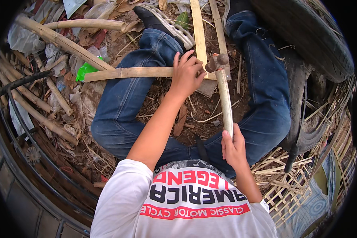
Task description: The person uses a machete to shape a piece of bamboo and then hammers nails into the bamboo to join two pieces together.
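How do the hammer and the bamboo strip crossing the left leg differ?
The hammer has a bulky dark head on a pale handle; the bamboo strip is a plain tan length. The hammer runs roughly up the picture, while the bamboo strip runs sideways. Both are long in shape.

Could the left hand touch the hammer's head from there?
Probably yes: the left hand is close beside the hammer's head, with nothing visible blocking it, though it looks busy with a strip.

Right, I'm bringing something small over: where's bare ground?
Mostly bare dirt, with a dry leaf on it, lies between the left forearm, the hammer and the jeans. Crowded: left, with bamboo poles and plastic bags; right, around the tire.
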The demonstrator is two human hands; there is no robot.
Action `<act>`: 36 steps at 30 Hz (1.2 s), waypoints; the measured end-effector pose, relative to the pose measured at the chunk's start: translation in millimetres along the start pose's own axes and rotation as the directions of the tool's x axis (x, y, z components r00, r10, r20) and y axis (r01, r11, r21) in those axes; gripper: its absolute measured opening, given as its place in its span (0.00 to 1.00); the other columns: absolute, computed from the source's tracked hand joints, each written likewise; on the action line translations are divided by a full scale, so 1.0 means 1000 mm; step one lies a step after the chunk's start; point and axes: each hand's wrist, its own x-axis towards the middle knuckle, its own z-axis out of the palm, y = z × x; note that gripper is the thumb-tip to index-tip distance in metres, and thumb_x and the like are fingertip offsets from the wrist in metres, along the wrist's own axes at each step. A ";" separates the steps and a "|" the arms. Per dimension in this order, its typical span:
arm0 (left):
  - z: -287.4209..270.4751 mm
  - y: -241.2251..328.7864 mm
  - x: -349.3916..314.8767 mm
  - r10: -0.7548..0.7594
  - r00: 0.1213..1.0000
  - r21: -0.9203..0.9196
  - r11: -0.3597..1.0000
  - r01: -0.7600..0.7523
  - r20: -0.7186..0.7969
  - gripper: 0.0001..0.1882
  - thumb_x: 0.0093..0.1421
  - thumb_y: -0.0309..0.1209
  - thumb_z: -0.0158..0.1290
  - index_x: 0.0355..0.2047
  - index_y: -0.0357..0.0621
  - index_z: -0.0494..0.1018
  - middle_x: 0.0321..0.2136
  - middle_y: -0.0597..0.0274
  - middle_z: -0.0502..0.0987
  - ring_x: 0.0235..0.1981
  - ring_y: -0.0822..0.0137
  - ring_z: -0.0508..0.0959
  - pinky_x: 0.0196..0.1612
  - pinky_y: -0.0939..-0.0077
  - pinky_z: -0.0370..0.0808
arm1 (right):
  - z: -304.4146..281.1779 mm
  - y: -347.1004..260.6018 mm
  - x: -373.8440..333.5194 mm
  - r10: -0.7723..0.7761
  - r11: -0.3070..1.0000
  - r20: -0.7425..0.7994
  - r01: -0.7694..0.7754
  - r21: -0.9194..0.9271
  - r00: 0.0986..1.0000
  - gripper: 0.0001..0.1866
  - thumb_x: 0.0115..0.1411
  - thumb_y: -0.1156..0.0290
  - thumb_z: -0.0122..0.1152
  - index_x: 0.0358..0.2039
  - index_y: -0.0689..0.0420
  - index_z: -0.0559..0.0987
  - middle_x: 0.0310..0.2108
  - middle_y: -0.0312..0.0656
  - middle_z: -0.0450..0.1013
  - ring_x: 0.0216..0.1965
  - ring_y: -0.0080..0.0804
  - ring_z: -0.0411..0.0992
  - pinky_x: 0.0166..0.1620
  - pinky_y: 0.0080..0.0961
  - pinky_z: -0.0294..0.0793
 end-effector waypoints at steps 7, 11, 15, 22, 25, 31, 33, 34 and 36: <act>-0.001 0.001 0.001 -0.003 1.000 0.000 1.000 0.003 0.008 0.06 0.47 0.29 0.66 0.21 0.46 0.78 0.38 0.67 0.77 0.60 0.55 0.68 0.65 0.43 0.53 | -0.008 0.001 -0.002 0.006 0.999 0.004 -0.006 0.046 1.000 0.13 0.70 0.61 0.48 0.43 0.60 0.68 0.17 0.32 0.62 0.10 0.15 0.59 0.12 0.15 0.59; -0.002 -0.002 0.001 0.011 1.000 -0.005 1.000 -0.011 0.022 0.06 0.48 0.30 0.66 0.22 0.48 0.79 0.39 0.66 0.78 0.60 0.54 0.68 0.65 0.43 0.53 | -0.016 -0.002 -0.014 0.047 0.996 -0.043 -0.044 0.079 0.998 0.14 0.70 0.62 0.49 0.45 0.61 0.68 0.16 0.31 0.62 0.11 0.15 0.59 0.13 0.15 0.59; -0.004 -0.003 0.000 0.071 0.995 -0.034 0.997 -0.074 -0.072 0.06 0.48 0.30 0.66 0.23 0.47 0.78 0.38 0.65 0.78 0.57 0.53 0.69 0.61 0.49 0.59 | -0.030 0.000 -0.030 0.055 0.995 -0.094 -0.047 0.093 0.994 0.14 0.69 0.63 0.49 0.47 0.61 0.69 0.16 0.30 0.62 0.11 0.15 0.58 0.13 0.15 0.58; -0.020 0.041 -0.052 0.122 0.984 -0.177 0.979 -0.099 0.126 0.07 0.47 0.30 0.65 0.22 0.46 0.76 0.28 0.66 0.76 0.38 0.61 0.74 0.43 0.66 0.66 | -0.053 0.012 -0.056 -0.004 0.995 -0.201 0.025 0.100 0.980 0.15 0.69 0.64 0.50 0.46 0.64 0.68 0.16 0.31 0.62 0.11 0.15 0.59 0.13 0.15 0.58; -0.001 0.053 -0.083 0.068 0.938 -0.142 0.990 -0.020 0.339 0.08 0.47 0.31 0.65 0.22 0.46 0.76 0.26 0.64 0.75 0.35 0.61 0.75 0.40 0.66 0.66 | -0.056 0.008 -0.059 -0.050 0.991 -0.212 0.076 0.112 0.976 0.14 0.69 0.64 0.50 0.46 0.64 0.68 0.16 0.31 0.62 0.11 0.15 0.59 0.13 0.14 0.58; 0.027 0.082 -0.089 -0.150 0.873 -0.124 0.965 0.231 0.464 0.15 0.50 0.36 0.65 0.35 0.44 0.77 0.32 0.60 0.76 0.37 0.59 0.77 0.43 0.62 0.71 | -0.056 0.009 -0.066 -0.093 0.985 -0.196 0.119 0.126 0.976 0.14 0.68 0.65 0.51 0.46 0.64 0.68 0.16 0.30 0.63 0.12 0.14 0.60 0.14 0.14 0.58; 0.020 0.087 -0.084 -0.188 0.833 -0.180 0.929 0.323 0.521 0.20 0.51 0.36 0.64 0.43 0.45 0.75 0.36 0.59 0.76 0.40 0.60 0.78 0.47 0.62 0.70 | -0.053 0.014 -0.068 -0.122 0.985 -0.172 0.141 0.103 0.978 0.15 0.68 0.65 0.52 0.47 0.64 0.68 0.17 0.30 0.64 0.12 0.13 0.61 0.14 0.13 0.59; 0.009 0.088 -0.080 -0.203 0.792 -0.246 0.881 0.404 0.575 0.23 0.51 0.36 0.64 0.48 0.46 0.73 0.39 0.59 0.76 0.42 0.62 0.77 0.49 0.62 0.70 | -0.049 0.015 -0.069 -0.133 0.985 -0.164 0.149 0.092 0.977 0.15 0.68 0.66 0.52 0.47 0.64 0.68 0.17 0.30 0.65 0.13 0.13 0.61 0.14 0.13 0.59; -0.019 0.092 -0.075 -0.078 0.691 -0.428 0.734 0.528 0.719 0.29 0.52 0.36 0.64 0.54 0.46 0.70 0.44 0.60 0.76 0.47 0.64 0.76 0.52 0.64 0.68 | -0.040 0.026 -0.066 -0.191 0.981 -0.171 0.184 -0.060 0.967 0.16 0.65 0.70 0.55 0.50 0.65 0.69 0.19 0.36 0.70 0.18 0.18 0.68 0.23 0.20 0.66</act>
